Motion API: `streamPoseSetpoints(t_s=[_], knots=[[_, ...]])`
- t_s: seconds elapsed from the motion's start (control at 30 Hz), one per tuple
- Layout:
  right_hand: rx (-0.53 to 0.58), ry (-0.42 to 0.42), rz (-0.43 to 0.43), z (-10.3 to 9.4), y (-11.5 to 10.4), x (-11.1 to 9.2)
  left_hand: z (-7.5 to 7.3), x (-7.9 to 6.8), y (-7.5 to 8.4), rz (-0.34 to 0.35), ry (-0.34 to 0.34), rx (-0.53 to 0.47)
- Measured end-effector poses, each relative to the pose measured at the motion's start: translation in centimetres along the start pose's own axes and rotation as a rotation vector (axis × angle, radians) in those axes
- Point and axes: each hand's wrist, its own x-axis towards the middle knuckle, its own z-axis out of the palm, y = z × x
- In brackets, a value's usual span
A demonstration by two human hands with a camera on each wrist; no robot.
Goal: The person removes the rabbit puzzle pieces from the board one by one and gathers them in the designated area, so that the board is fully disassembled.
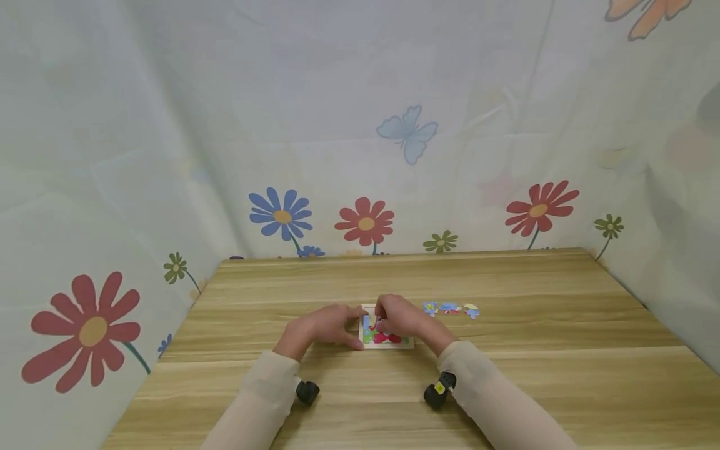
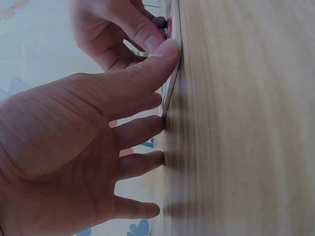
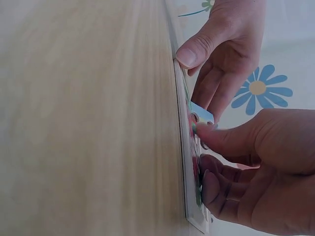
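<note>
A small jigsaw puzzle with a pale wooden frame (image 1: 394, 347) lies on the table, its picture part filled with blue, green and red pieces. At its left side, my left hand (image 1: 332, 325) rests with the thumb on the near corner and the other fingers spread, fairly straight, along the edge and table. Over the puzzle, my right hand (image 1: 402, 315) pinches a puzzle piece between thumb and fingers. In the right wrist view this puzzle piece (image 3: 203, 112) stands tilted up from the board, light blue on its visible part. My right fingers hide part of the picture.
Several loose puzzle pieces (image 1: 449, 308) lie in a row just right of the frame, beyond my right wrist. The wood-grain table (image 1: 360, 400) ends at a white cloth backdrop (image 1: 337, 156) printed with flowers and butterflies, which also hangs on both sides.
</note>
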Motion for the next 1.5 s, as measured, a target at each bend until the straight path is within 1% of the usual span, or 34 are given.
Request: streamPoseSetpoints(t_s=[0.17,0.47,0.57,0.7,0.87,1.0,1.27,1.43,1.5], knots=[[0.047,-0.013,0.014,-0.2,0.0,-0.2,-0.1,0.0,0.0,0.0,-0.009,0.009],[0.041,-0.043,-0.023,-0.6,-0.1,-0.3,-0.2,-0.1,0.2,-0.012,-0.054,0.014],[0.033,-0.036,-0.036,-0.5,0.0,-0.3,-0.1,-0.1,0.2,-0.013,-0.043,0.011],[0.026,-0.03,-0.038,-0.5,-0.1,-0.3,0.1,-0.1,0.3,-0.001,0.004,0.002],[0.024,-0.038,-0.032,-0.5,-0.2,-0.3,0.2,0.2,0.6,-0.013,0.046,0.013],[0.019,-0.03,-0.038,-0.6,-0.3,-0.3,0.3,0.3,0.8,-0.038,0.054,0.03],[0.053,0.034,-0.035,-0.9,0.0,-0.3,0.1,0.5,0.9,-0.034,0.057,0.073],[0.11,0.046,-0.074,-1.5,0.8,-0.3,0.1,0.4,1.0,-0.034,0.051,0.086],[0.157,0.057,-0.076,-1.9,1.2,-0.4,0.1,0.3,1.1,-0.034,0.042,0.084]])
